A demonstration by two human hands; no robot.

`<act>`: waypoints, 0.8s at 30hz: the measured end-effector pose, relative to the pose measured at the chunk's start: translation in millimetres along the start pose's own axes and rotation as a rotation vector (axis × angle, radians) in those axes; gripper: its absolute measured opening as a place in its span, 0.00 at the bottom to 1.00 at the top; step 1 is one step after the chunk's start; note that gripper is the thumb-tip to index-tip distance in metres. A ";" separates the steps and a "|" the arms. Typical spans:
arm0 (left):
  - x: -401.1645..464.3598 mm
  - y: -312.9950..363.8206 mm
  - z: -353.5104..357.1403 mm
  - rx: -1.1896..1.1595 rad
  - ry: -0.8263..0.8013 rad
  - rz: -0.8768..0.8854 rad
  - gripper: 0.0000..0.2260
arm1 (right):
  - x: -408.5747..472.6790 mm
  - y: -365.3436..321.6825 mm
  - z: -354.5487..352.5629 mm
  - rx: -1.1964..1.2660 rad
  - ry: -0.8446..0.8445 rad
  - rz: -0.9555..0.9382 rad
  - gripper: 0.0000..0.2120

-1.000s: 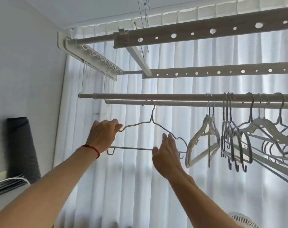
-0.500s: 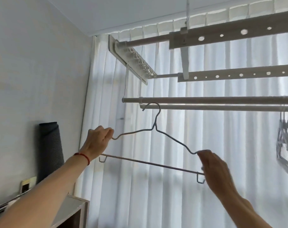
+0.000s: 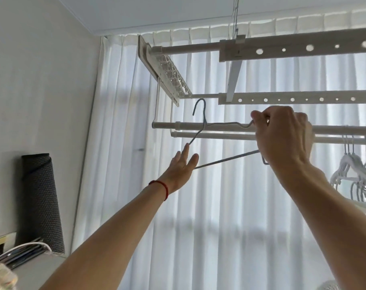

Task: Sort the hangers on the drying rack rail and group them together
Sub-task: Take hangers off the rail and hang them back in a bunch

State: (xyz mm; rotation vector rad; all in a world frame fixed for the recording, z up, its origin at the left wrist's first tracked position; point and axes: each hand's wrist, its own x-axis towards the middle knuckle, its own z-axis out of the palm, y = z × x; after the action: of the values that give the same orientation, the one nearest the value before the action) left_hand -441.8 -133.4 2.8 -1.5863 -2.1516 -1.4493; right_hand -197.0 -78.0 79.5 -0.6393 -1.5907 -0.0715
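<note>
the right hand [image 3: 282, 141] has its fingers [image 3: 259, 116] curled tight round one shoulder end of the grey wire hanger [image 3: 226, 158], pinching the bend where the shoulder wire meets the bottom bar; the palm hides that corner, and only a small loop of wire shows below the hand at 7 o'clock. the left hand [image 3: 181, 168] is flat with its fingers straight and slightly spread, holding nothing; its fingertips lie at the hanger's other shoulder wire, and whether they touch it or sit just beside it cannot be told. a red string bracelet [image 3: 160, 186] circles that wrist.

the hanger is tilted, its hook [image 3: 201, 106] pointing up at 12 o'clock above the front rail [image 3: 219, 126] of the drying rack and not hooked over it. a second rail [image 3: 219, 136] runs just behind and below. at 3 o'clock, well apart from the wire hanger, white plastic hangers [image 3: 353, 172] hang grouped on the rails, cut off by the frame edge. behind everything hangs a white curtain [image 3: 219, 216]. at 8 o'clock a dark rolled mat [image 3: 40, 197] stands against the wall.
</note>
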 end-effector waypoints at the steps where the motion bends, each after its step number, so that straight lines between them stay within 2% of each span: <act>1: -0.9 11.5 1.1 -0.060 0.017 0.028 0.33 | -1.1 -6.0 2.8 -0.042 0.012 -0.020 0.18; 5: -3.5 57.8 -1.1 -0.340 0.069 0.078 0.28 | -15.5 -34.7 23.0 -0.142 -0.008 -0.152 0.15; 8: -7.5 81.0 -11.8 -0.552 0.044 -0.022 0.25 | -34.1 -55.9 38.4 -0.135 -0.098 -0.193 0.07; 10: -11.6 86.7 -20.4 -0.597 0.035 -0.088 0.19 | -46.8 -67.6 47.3 -0.124 -0.168 -0.184 0.05; 12: -15.3 84.2 -27.9 -0.564 -0.013 -0.103 0.09 | -59.9 -77.9 53.5 -0.071 -0.228 -0.158 0.09; 13: -18.2 81.9 -31.2 -0.540 -0.027 -0.107 0.08 | -65.8 -81.5 55.0 -0.014 -0.268 -0.133 0.12; 15: -26.3 76.3 -37.1 -0.452 -0.035 -0.139 0.11 | -75.6 -83.4 55.7 0.145 -0.365 -0.092 0.14; 18: -37.4 68.4 -41.8 -0.297 -0.035 -0.182 0.08 | -83.3 -70.3 52.7 0.362 -0.473 -0.055 0.15; 20: -40.2 66.0 -42.9 -0.257 -0.024 -0.244 0.13 | -84.0 -52.4 49.8 0.482 -0.506 0.020 0.16; 24: -38.6 61.2 -46.2 -0.144 -0.007 -0.297 0.10 | -82.4 -6.6 45.3 0.318 -0.480 0.034 0.16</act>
State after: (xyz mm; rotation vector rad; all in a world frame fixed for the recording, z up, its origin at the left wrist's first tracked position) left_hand -395.9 -193.2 44.0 -1.3557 -2.4193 -1.7190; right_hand -241.8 -94.1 -1.8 -0.4509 -1.9959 0.3802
